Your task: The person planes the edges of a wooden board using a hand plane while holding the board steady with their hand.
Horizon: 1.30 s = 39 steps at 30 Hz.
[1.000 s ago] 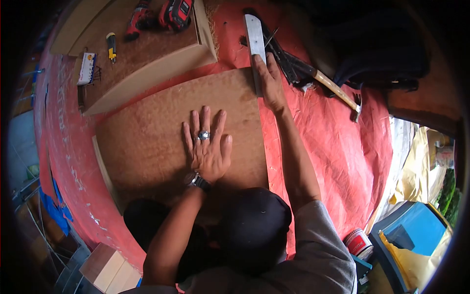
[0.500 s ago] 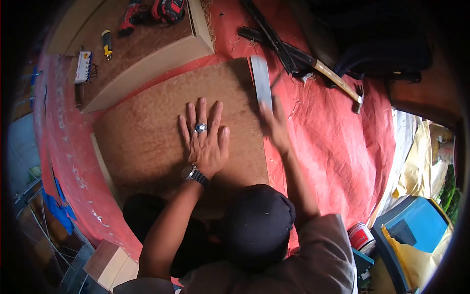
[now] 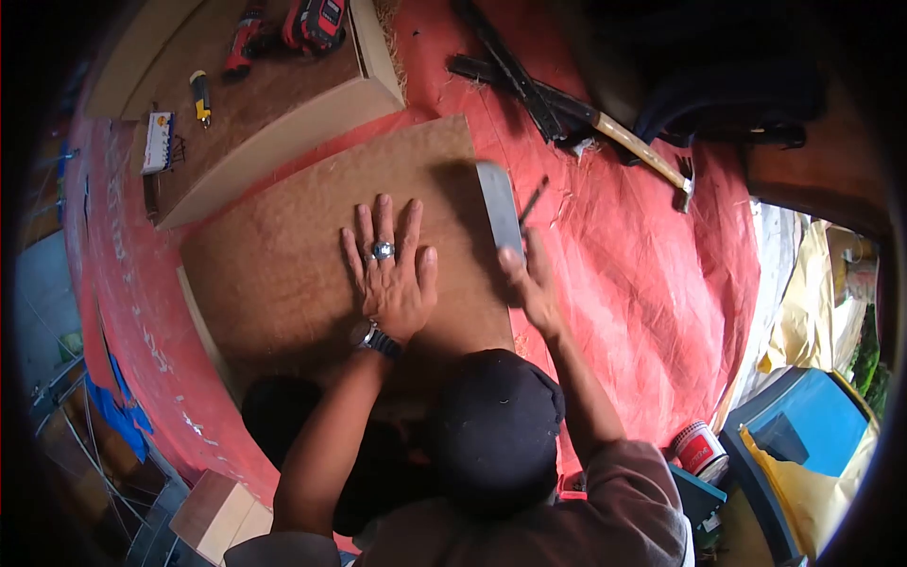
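My left hand [image 3: 392, 283] lies flat with spread fingers on a brown wooden panel [image 3: 283, 246]; a ring and a wristwatch show on it. At the panel's right edge, my right hand [image 3: 534, 288] is closed around what looks like a hand plane [image 3: 499, 210]. Its long grey metal body runs along that edge, and a thin dark piece sticks out on the right side. The thumb presses on the near end of the grey body. My other right fingers are partly hidden behind it.
Beyond the panel, a wooden box frame [image 3: 283, 142] carries red power tools [image 3: 312, 24], a yellow utility knife [image 3: 200, 97] and a small box [image 3: 159, 142] beside screws. A hammer [image 3: 642, 151] and dark strips [image 3: 510, 71] lie on the red sheet [image 3: 642, 283]. A can [image 3: 699, 452] stands right.
My right hand has drawn the hand plane back toward my body along the panel's right edge. My left hand stays flat in place on the panel.
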Each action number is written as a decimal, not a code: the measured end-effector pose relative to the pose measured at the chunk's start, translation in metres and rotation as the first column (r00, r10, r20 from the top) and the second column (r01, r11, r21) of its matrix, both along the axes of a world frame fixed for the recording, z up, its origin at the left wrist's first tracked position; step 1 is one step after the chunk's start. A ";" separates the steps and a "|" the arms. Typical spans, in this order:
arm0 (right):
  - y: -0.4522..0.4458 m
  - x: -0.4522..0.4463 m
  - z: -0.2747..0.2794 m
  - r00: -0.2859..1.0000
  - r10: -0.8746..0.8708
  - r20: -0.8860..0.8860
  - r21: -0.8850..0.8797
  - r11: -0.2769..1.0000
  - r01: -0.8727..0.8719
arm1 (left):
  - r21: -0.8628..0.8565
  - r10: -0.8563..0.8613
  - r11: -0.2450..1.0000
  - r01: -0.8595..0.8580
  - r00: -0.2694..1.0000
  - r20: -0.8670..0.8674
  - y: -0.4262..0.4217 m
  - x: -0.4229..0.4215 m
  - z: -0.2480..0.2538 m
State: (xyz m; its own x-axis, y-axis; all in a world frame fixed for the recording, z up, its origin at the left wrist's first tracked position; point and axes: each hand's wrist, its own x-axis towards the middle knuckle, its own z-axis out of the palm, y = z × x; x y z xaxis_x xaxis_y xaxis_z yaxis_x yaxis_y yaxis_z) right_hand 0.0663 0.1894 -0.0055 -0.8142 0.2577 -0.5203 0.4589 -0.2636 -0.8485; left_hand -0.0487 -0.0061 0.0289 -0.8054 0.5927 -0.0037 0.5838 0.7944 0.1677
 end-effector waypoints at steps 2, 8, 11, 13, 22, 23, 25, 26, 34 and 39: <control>0.010 -0.059 -0.018 0.964 -0.094 -0.247 0.059 0.992 0.112 | -0.006 -0.005 1.000 0.005 1.000 0.004 0.001 0.000 0.000; 0.042 -0.163 -0.005 0.906 -0.087 -0.414 0.118 0.982 0.148 | -0.022 -0.008 1.000 0.008 1.000 -0.009 0.002 0.002 0.003; 0.008 -0.068 -0.032 0.939 -0.146 -0.312 0.130 0.972 0.194 | -0.022 -0.010 1.000 0.009 1.000 -0.005 0.002 0.001 0.004; -0.011 0.014 -0.014 0.988 -0.080 -0.133 0.027 0.996 0.085 | -0.002 -0.002 1.000 0.002 1.000 -0.002 0.002 -0.002 0.002; 0.030 -0.117 -0.013 0.943 -0.079 -0.324 0.123 0.984 0.125 | -0.020 -0.008 1.000 0.008 1.000 -0.020 0.001 0.004 -0.001; 0.037 -0.142 -0.015 0.933 -0.065 -0.354 0.108 0.988 0.110 | -0.029 -0.011 1.000 0.010 1.000 -0.025 0.000 0.004 -0.002; 0.040 -0.155 -0.018 0.917 -0.074 -0.393 0.048 0.994 0.101 | -0.053 -0.014 0.999 0.012 0.999 -0.046 0.001 0.003 -0.005; 0.038 -0.143 -0.019 0.909 -0.060 -0.411 0.136 0.983 0.126 | -0.050 -0.014 0.999 0.012 0.999 -0.046 0.003 0.004 -0.006; -0.033 0.095 -0.008 0.999 -0.053 -0.007 -0.093 0.994 0.052 | -0.031 -0.018 0.999 0.017 0.999 -0.043 0.001 0.003 -0.007; 0.003 -0.038 -0.024 0.929 -0.114 -0.352 0.004 0.992 0.123 | -0.055 -0.022 0.998 0.019 0.997 -0.072 0.002 0.003 -0.007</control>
State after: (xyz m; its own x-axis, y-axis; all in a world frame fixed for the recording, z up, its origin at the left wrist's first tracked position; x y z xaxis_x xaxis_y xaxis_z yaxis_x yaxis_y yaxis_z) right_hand 0.0285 0.1925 -0.0295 -0.9061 0.3731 -0.1994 0.0979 -0.2735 -0.9569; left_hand -0.0460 -0.0038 0.0222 -0.7924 0.6096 0.0218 0.6092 0.7889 0.0811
